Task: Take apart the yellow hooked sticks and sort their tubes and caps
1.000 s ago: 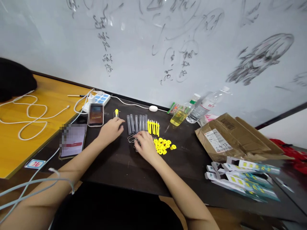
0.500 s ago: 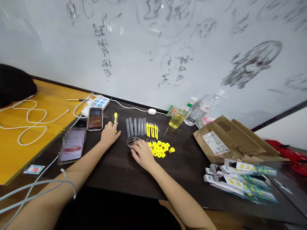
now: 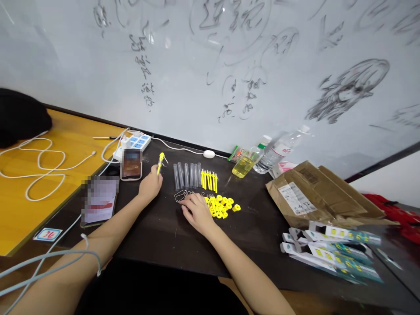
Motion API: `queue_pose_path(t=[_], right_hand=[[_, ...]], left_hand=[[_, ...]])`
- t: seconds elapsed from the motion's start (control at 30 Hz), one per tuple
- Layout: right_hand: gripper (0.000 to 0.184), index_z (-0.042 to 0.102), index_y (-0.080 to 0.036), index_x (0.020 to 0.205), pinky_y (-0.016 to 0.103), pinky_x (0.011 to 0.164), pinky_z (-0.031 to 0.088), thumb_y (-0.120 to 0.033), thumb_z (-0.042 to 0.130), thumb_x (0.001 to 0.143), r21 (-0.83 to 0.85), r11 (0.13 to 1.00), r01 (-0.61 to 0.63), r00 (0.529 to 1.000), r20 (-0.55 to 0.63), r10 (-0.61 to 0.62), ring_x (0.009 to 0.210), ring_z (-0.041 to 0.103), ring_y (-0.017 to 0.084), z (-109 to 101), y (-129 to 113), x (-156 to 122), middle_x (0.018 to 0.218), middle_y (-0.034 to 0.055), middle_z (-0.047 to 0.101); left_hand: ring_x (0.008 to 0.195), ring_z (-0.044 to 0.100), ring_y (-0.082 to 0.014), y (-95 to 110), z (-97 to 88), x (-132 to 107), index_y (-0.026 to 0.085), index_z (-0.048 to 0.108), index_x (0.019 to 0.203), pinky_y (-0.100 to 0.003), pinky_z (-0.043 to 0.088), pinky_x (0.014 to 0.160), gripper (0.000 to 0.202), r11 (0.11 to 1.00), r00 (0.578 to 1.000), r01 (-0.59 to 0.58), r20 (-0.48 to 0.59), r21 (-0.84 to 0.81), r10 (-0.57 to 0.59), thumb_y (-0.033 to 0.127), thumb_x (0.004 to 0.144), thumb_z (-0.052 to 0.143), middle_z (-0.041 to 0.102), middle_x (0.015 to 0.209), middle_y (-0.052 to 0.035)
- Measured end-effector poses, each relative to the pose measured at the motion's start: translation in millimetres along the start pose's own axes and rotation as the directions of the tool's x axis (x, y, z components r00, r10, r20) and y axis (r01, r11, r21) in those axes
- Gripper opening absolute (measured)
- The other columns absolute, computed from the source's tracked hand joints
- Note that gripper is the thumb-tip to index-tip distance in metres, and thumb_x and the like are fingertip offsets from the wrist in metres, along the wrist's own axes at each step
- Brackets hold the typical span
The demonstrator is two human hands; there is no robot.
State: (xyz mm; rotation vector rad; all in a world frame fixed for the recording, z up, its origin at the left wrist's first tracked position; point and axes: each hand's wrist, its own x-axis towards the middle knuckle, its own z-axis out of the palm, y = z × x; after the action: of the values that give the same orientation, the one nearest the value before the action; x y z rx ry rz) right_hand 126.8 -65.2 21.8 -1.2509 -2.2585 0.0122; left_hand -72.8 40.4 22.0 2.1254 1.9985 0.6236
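My left hand (image 3: 150, 187) is closed around a small yellow pen-like piece (image 3: 160, 162) with a metal clip, lifted a little off the dark table (image 3: 157, 232). My right hand (image 3: 196, 209) rests with its fingers bent on a cluster of metal clips (image 3: 182, 195). Behind them lies a row of clear tubes (image 3: 187, 174), then a row of yellow sticks (image 3: 209, 179). A heap of several small yellow caps (image 3: 222, 204) lies just right of my right hand.
Two phones (image 3: 131, 163) (image 3: 99, 199) lie left of my left hand, beside a power strip (image 3: 134, 142) and white cables (image 3: 39, 162). At the back stand bottles (image 3: 249, 159). Cardboard packaging (image 3: 315, 192) and flat product boxes (image 3: 331, 251) fill the right. A whiteboard wall rises behind.
My left hand closed on the yellow piece that lay on the table and raised it. My right hand drew slightly back over the metal clips.
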Motion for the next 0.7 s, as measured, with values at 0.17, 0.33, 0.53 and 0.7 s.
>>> queue_pose_path(t=[0.17, 0.33, 0.53, 0.7], right_hand=[[0.022, 0.064, -0.021, 0.104, 0.034, 0.08, 0.039, -0.024, 0.046, 0.091, 0.009, 1.0, -0.002, 1.0, 0.005, 0.002, 0.094, 0.05, 0.021, 1.5, 1.4, 0.1, 0.096, 0.0073, 0.061], [0.022, 0.063, -0.022, 0.105, 0.035, 0.079, 0.038, -0.025, 0.045, 0.092, 0.051, 0.997, -0.066, 0.997, -0.032, 0.067, 0.095, 0.051, 0.022, -3.6, 2.7, 1.4, 0.097, 0.0073, 0.061], [0.023, 0.056, -0.021, 0.106, 0.035, 0.083, 0.04, -0.032, 0.039, 0.095, 0.358, 0.907, -0.222, 0.945, -0.152, 0.291, 0.092, 0.053, 0.019, -0.3, 7.0, 1.6, 0.099, 0.0063, 0.06], [0.026, 0.045, -0.024, 0.108, 0.033, 0.08, 0.044, -0.043, 0.035, 0.093, 0.695, 0.681, -0.231, 0.654, -0.407, 0.638, 0.101, 0.051, 0.018, 2.0, 23.2, 3.3, 0.115, 0.0078, 0.05]], left_hand=[[0.078, 0.064, -0.0241, 1.1, 2.9, 0.1, 0.014, 0.031, 0.134, -0.033, 0.045, 0.069, 0.044, 0.956, 0.99, -0.104, -0.122, -0.273, 0.072, 0.03, 0.093, 0.028, 0.064, 0.094, -0.0109], [0.061, 0.051, -0.0146, 8.5, 9.5, -8.5, 0.013, 0.033, 0.134, -0.028, 0.042, 0.066, 0.045, 0.745, 0.949, -0.312, -0.159, -0.59, 0.272, 0.032, 0.094, 0.03, 0.051, 0.072, 0.0005], [0.072, 0.054, -0.0134, 28.5, 11.8, -40.3, 0.017, 0.031, 0.137, -0.028, 0.044, 0.074, 0.044, 0.532, 0.851, -0.42, -0.117, -0.735, 0.511, 0.031, 0.095, 0.032, 0.058, 0.088, -0.0033], [0.085, 0.06, -0.0162, 32.5, 6.6, -55.5, 0.02, 0.032, 0.137, -0.03, 0.046, 0.081, 0.044, 0.539, 0.724, -0.604, -0.119, -0.587, 0.68, 0.026, 0.093, 0.034, 0.059, 0.113, -0.0081]])
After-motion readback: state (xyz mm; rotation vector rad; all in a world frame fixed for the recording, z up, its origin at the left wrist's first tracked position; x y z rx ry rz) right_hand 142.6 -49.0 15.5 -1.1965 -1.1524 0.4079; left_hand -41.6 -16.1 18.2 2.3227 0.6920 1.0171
